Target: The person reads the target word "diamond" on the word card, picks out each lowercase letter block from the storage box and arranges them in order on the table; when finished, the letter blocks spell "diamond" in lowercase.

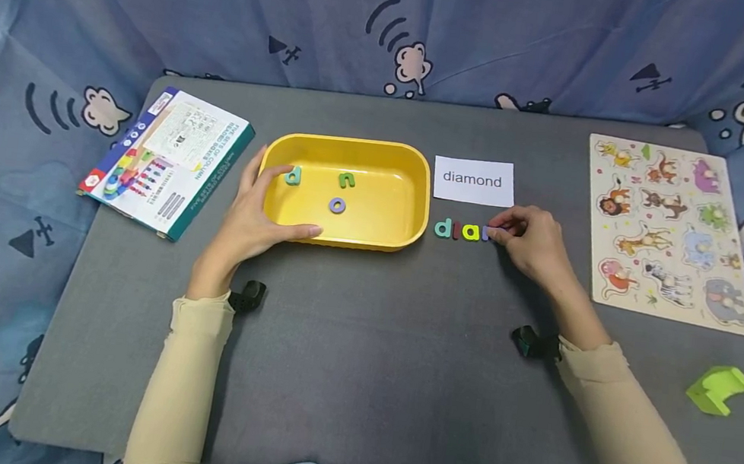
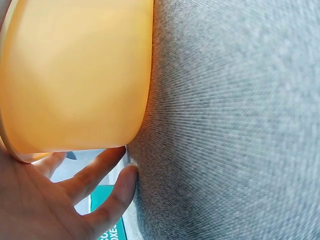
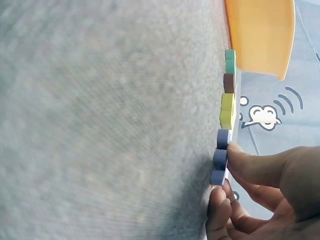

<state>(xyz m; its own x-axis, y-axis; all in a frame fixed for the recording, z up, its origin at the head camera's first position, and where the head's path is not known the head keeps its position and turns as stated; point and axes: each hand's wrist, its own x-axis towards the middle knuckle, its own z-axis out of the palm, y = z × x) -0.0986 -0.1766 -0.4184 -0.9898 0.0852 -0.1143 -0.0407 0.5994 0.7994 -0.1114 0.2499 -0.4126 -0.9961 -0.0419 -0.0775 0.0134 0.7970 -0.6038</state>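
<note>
Grey tbl (image 1: pixel 358 353): L hand (image 1: pixel 251 220) on tray (image 1: pixel 385 207), R hand (image 1: pixel 536 243) w/ letter (image 3: pixel 220 158)

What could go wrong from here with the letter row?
1. The right hand pinches the purple letter close beside the yellow letter; a sideways slip might push the row crooked.
2. The left hand grips the yellow tray, whose right end is near the teal d; a shove that way could knock it.

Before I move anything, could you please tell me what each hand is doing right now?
Left hand: closed around the left end of the yellow plastic tray.
Right hand: closed, pinching the blue letter m.
</note>
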